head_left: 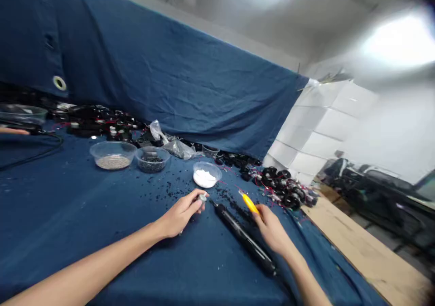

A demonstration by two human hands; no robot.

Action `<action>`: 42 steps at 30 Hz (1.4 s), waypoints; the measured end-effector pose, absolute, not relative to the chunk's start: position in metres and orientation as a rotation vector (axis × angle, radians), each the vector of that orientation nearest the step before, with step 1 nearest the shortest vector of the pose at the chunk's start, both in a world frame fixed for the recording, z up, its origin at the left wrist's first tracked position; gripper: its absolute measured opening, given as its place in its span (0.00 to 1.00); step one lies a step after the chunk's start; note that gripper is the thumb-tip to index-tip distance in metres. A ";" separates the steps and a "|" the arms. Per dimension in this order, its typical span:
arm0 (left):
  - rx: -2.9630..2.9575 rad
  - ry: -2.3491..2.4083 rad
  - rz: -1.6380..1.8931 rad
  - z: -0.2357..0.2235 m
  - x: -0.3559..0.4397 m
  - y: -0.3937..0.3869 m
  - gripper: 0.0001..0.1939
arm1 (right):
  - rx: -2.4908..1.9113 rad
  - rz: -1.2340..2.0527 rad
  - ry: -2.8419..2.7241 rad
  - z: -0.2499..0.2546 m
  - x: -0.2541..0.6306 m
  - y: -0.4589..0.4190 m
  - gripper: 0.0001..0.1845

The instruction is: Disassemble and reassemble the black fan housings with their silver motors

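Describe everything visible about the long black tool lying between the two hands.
The black tool is a slim, glossy cylinder, plastic or metal by its look. It lies flat on the blue cloth, running diagonally from a narrower tip near the left hand down toward the right forearm. Black bits are scattered around its tip. The right hand, holding a yellow tool, is beside it; contact cannot be told.

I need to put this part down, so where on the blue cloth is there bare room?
Bare cloth spreads left of the left hand, in front of the bowl of tan grains. Crowded: black bits scattered around the bowl of white pieces, and the black parts with red wires beyond the right hand.
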State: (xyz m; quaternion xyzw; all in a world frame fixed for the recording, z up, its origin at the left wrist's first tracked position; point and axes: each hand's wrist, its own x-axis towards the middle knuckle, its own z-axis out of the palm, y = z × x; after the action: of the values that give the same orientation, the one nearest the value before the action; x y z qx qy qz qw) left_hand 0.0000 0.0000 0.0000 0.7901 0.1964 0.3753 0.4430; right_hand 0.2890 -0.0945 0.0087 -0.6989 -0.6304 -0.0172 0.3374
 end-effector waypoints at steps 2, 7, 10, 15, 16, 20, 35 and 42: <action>1.954 0.486 0.913 -0.004 0.001 0.003 0.19 | -1.801 -0.026 -1.623 0.008 0.264 -0.095 0.13; 2.018 0.541 0.917 -0.002 0.000 0.006 0.15 | -1.651 -0.017 -1.634 -0.005 0.208 -0.083 0.16; 2.100 0.581 0.914 0.002 -0.001 0.006 0.14 | -1.541 -0.027 -1.680 -0.020 0.189 -0.073 0.15; 2.211 0.587 0.929 0.006 0.002 0.005 0.11 | -1.432 -0.051 -1.760 -0.034 0.190 -0.072 0.16; 2.220 0.591 0.940 0.007 0.002 0.004 0.11 | -1.422 -0.063 -1.761 -0.034 0.192 -0.073 0.16; 2.257 0.591 0.980 0.010 -0.001 0.003 0.10 | -1.373 -0.102 -1.790 -0.034 0.195 -0.078 0.18; 2.280 0.587 1.070 0.011 -0.002 0.000 0.12 | -1.312 -0.143 -1.915 -0.033 0.188 -0.077 0.18; 2.228 0.527 1.040 0.012 -0.004 -0.002 0.13 | -1.306 -0.141 -1.922 -0.032 0.188 -0.079 0.19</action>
State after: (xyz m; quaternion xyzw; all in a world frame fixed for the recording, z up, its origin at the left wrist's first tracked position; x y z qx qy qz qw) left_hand -0.0036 -0.0025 0.0123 0.8427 0.1995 0.3935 0.3085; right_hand 0.1885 -0.0793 -0.0324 -0.5152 -0.7582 -0.0556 0.3957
